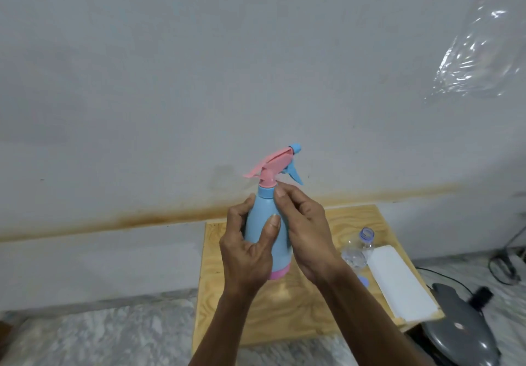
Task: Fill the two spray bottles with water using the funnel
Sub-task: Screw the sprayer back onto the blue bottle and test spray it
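Bottle (266, 234) upright, left fingers (272, 227) around body, right fingers (281, 194) at collar

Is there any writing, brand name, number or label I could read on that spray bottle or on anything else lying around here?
None can be read.
Spray bottle: plain blue and pink plastic, no print on the side that shows.
Clear water bottle: no label visible.
White sheet on the wooden table: looks blank.
Dark object on the floor at right: one small pale mark, too blurred to read.
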Available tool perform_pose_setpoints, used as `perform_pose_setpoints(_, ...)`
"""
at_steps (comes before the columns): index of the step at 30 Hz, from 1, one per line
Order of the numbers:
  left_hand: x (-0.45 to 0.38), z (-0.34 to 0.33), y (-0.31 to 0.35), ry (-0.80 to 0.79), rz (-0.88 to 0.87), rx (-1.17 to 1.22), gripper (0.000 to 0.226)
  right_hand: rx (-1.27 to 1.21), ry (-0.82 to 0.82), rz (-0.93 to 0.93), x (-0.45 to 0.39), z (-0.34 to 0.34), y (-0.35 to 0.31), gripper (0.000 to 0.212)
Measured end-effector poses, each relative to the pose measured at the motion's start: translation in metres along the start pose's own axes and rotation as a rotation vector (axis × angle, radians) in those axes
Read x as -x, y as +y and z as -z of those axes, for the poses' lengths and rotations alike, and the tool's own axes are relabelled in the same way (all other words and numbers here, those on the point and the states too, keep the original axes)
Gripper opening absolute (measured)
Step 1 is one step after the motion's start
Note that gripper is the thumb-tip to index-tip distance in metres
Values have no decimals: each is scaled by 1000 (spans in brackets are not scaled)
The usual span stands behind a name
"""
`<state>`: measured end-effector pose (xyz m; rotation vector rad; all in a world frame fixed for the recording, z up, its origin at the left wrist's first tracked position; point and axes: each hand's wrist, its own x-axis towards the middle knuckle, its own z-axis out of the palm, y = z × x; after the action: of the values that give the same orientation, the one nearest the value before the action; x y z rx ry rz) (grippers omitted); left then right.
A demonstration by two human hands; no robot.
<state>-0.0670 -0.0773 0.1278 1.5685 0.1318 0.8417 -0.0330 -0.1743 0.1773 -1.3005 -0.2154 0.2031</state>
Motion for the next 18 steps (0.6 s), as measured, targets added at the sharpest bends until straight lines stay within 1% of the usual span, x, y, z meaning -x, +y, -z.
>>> perform_pose_setpoints(3, 0, -3, 1, -12, 2, 0, 38, 4, 16, -20, -1, 2, 1, 26)
perform_pose_setpoints(6, 0, -3, 1, -14, 26, 8, 37, 39, 6, -34, -2, 4, 3, 25)
perform_pose_setpoints(8, 1, -3, 0, -26, 34, -9, 33, -5, 14, -43, -4, 4, 3, 24)
perform_pose_setpoints(10, 1, -2, -1, -41, 57, -18, 28, -45, -1, -52, -5, 5, 3, 28)
perform_pose_setpoints(12, 2, -2, -1, -42, 76, -20, 29, -47, -32, -58, -6, 5, 4, 28)
perform_pose_setpoints(16, 4, -3, 0, -3, 80, -26, 32, -11, 6, -32, -8, 4, 8, 27)
perform_pose_setpoints(18, 4, -2, 0, -2, 91, -30, 32, -21, -7, -42, -8, 4, 9, 23)
